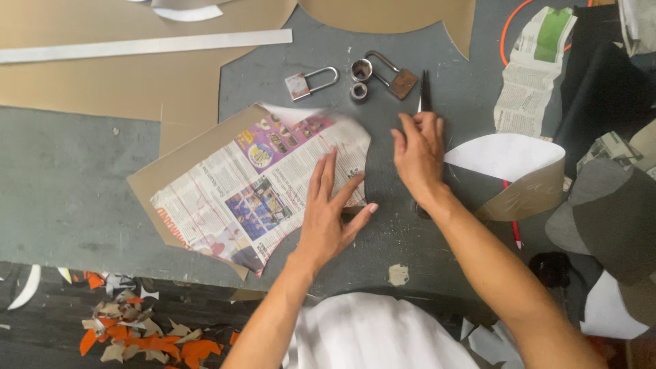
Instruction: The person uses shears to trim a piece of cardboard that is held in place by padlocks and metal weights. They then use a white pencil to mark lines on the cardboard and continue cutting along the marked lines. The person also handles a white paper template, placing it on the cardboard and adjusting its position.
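Fingers of left hand (328, 212) spread flat on newspaper (260, 191); right hand (418, 152) fingers curled, grip unclear; grey worktable (61, 184).

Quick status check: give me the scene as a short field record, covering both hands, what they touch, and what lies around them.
Left hand: left hand flat, fingers spread, pressing a cut newspaper sheet.
Under sheet: tan card piece on the grey table.
Right hand: right hand resting on black scissors; grip unclear.
Above: two padlocks, and two metal sockets.
Right side: folded newspaper, white and tan curved piece.
Floor: orange and grey offcuts.
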